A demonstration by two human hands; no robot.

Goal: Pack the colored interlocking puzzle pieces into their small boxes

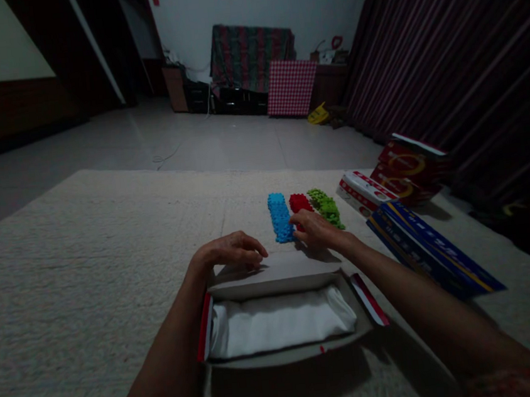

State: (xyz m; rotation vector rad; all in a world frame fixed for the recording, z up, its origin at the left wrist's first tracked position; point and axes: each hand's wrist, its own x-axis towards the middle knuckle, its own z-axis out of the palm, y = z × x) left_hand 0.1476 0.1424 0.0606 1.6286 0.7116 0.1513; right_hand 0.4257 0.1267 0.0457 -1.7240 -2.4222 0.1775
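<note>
My left hand (230, 251) rests with curled fingers on the far flap of an open cardboard box (277, 275). A white plastic bag (280, 322) lies inside the box. My right hand (313, 227) reaches past the box, and its fingers close on the near end of a red bumpy strip (299, 202). A blue bumpy strip (279, 216) lies just left of the red one. A green bumpy strip (325, 205) lies to its right. All three lie on the cream carpet (88, 274).
Flat blue-and-yellow boxes (428, 244) lie on the carpet to my right. Behind them are a red-and-white box (363, 190) and stacked red boxes (408, 167). A dark striped curtain (458, 58) hangs on the right. A red checked board (290, 87) leans at the far wall.
</note>
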